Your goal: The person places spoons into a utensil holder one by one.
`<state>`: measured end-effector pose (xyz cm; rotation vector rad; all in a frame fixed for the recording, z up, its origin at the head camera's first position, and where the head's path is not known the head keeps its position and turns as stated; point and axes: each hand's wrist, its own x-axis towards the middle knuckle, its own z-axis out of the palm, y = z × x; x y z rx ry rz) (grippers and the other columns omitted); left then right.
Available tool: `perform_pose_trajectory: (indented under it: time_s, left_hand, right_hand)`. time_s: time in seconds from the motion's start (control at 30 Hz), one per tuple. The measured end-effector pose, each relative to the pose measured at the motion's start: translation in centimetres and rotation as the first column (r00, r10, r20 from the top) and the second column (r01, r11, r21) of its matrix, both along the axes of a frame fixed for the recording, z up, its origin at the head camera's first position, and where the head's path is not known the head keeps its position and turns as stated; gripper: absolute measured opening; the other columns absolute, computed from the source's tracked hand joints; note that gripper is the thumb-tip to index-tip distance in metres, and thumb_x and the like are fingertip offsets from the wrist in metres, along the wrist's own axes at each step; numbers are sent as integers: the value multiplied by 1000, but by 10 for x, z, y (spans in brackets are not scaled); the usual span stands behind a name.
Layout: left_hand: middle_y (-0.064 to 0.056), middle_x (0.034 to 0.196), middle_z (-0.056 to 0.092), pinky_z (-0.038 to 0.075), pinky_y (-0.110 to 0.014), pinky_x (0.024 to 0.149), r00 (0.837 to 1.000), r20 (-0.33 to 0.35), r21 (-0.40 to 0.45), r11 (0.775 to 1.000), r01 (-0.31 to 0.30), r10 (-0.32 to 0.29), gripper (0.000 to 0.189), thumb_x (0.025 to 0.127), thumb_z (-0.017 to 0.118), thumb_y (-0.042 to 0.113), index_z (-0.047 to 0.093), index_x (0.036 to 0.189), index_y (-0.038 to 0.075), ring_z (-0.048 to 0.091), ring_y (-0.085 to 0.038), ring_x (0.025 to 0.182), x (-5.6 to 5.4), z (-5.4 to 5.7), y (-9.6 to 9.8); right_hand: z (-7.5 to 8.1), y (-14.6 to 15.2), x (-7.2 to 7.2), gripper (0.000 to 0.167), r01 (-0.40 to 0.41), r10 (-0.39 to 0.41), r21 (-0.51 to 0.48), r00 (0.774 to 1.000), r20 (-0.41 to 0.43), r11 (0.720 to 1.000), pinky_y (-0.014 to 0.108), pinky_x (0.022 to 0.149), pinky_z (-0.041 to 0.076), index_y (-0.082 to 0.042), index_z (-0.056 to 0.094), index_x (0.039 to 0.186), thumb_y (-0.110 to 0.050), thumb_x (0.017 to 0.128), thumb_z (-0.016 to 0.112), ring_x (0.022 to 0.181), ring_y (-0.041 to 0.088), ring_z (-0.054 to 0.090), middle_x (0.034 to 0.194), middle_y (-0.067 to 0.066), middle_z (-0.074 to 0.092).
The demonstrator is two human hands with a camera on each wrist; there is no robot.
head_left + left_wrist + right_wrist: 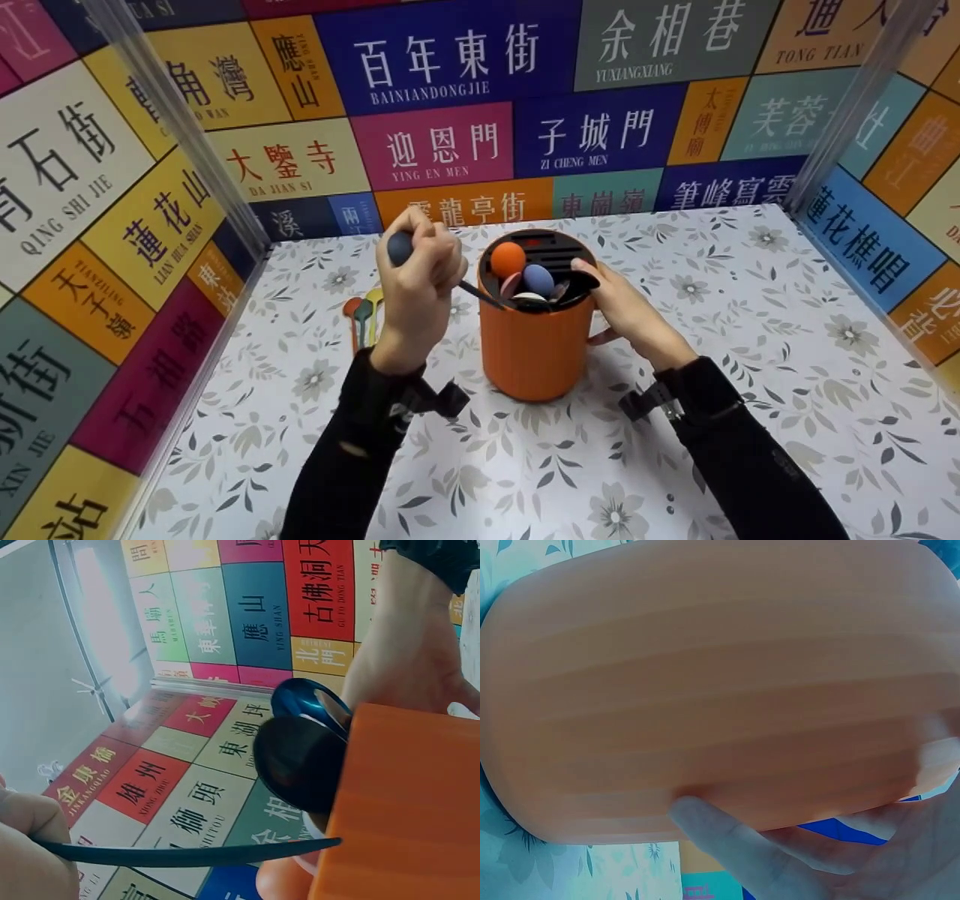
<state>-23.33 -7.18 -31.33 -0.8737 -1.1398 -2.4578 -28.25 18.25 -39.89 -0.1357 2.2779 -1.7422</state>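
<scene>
An orange utensil holder [534, 356] with a black slotted top [551, 244] stands upright on the table. My left hand [420, 289] grips a utensil with a rounded dark blue handle end; its long thin dark shaft [202, 853] slants down to the holder's rim. My right hand [630, 311] holds the holder's right side, thumb at the rim, a fingertip [694, 814] on the ribbed wall. Rounded utensil ends stick out of the top, among them an orange one [508, 260], a blue-violet one [538, 280] and a black one [300, 763]. Their lower parts are hidden inside.
Small colored spoons lie on the table left of my left hand: a red-orange one [352, 307], a green one [364, 311] and a yellow one [374, 300]. The tabletop [525, 472] has a flower pattern. Walls of colored signs [450, 60] stand behind and on both sides.
</scene>
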Motion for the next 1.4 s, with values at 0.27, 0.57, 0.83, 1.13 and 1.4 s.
perform_pose_trajectory:
  time_s: [0.27, 0.57, 0.83, 1.13, 1.4]
  left_hand:
    - [2, 61, 25, 16, -24, 45, 998, -57, 20, 1000, -24, 25, 27, 90, 46, -6, 35, 76, 14, 20, -9, 48, -5, 10, 10]
    - [2, 63, 29, 18, -26, 47, 997, -57, -34, 997, -62, 60, 30, 90, 49, -7, 32, 76, 14, 22, -9, 49, -21, 2, 21]
    - [2, 65, 28, 17, -27, 48, 997, 9, -82, 994, -71, 72, 29, 91, 51, -5, 32, 78, 14, 19, -9, 51, -29, -18, 27]
    - [0, 66, 23, 17, -28, 52, 995, 58, -168, 984, -65, 75, 29, 97, 53, -1, 33, 80, 12, 14, -12, 54, -34, -38, 35]
    - [1, 66, 26, 19, -25, 49, 988, 110, -183, 979, -85, 106, 30, 94, 55, -3, 34, 78, 12, 19, -10, 52, -37, -45, 41]
  right_hand:
    - [0, 0, 0, 79, 1, -1, 0, 1000, 13, 1000, 58, 74, 61, -21, 28, 166, -68, 104, 42, 137, 42, 50, 151, 19, 50]
    - [-1, 0, -1, 81, 3, -3, -5, 1000, 13, 1000, 59, 75, 61, -20, 25, 167, -68, 104, 42, 139, 44, 48, 158, 17, 44]
    - [0, -1, -1, 81, 9, -9, -9, 1000, 8, 1000, 58, 75, 61, -15, 29, 165, -68, 104, 42, 138, 42, 49, 154, 19, 48]
    - [0, 1, 0, 82, -8, 8, -12, 1000, 11, 1000, 58, 76, 61, -17, 25, 167, -68, 104, 42, 138, 44, 49, 159, 19, 40]
    - [-1, 2, -1, 83, -4, 4, -6, 1000, 17, 1000, 60, 76, 60, -17, 26, 167, -69, 104, 41, 137, 42, 49, 154, 20, 46]
